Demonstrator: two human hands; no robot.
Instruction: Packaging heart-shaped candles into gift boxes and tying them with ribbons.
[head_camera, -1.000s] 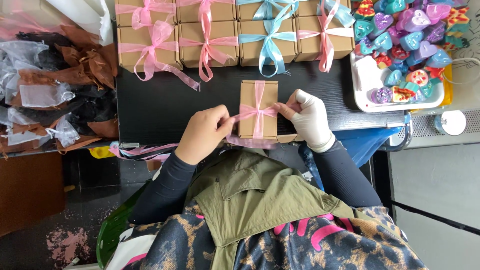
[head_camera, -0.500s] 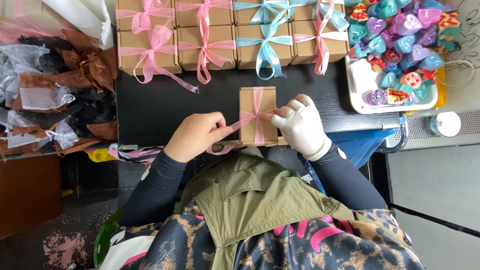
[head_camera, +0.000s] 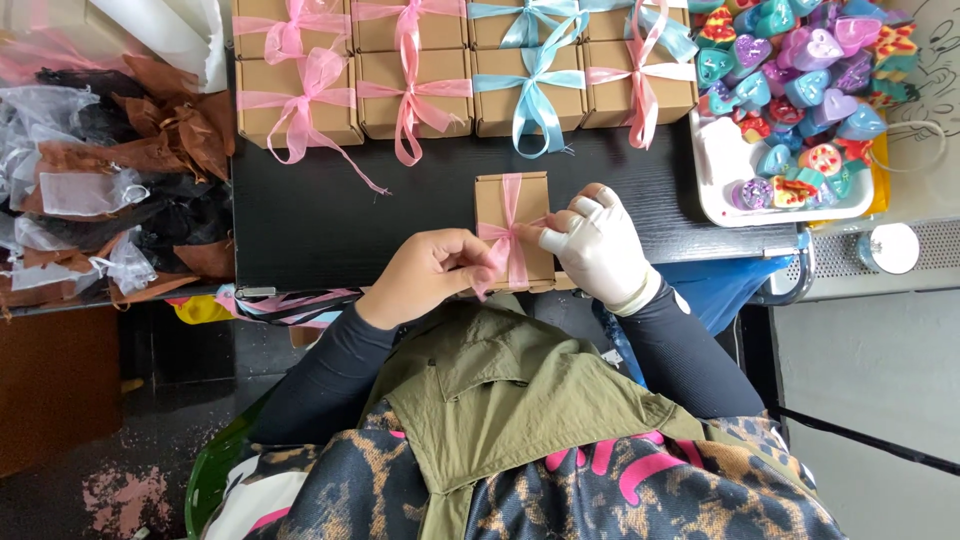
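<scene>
A small brown cardboard box (head_camera: 510, 196) stands at the near edge of the black table (head_camera: 320, 215). A sheer pink ribbon (head_camera: 511, 240) is wrapped around it and crosses at its middle. My bare left hand (head_camera: 432, 272) pinches a loop of that ribbon at the box's near left corner. My right hand (head_camera: 597, 243), in a white glove, pinches the ribbon at the knot on the box's right side. Both hands touch the box.
Two rows of brown boxes (head_camera: 410, 75) tied with pink and blue ribbons line the table's far edge. A white tray (head_camera: 722, 190) of colourful heart-shaped pieces sits at the right. Brown, black and white organza bags (head_camera: 100, 190) lie heaped at the left. Ribbon scraps (head_camera: 290, 302) hang below the table.
My left hand moved right, back toward the box, bringing the pulled-out ribbon end into a loop at the knot. My right hand stayed at the knot.
</scene>
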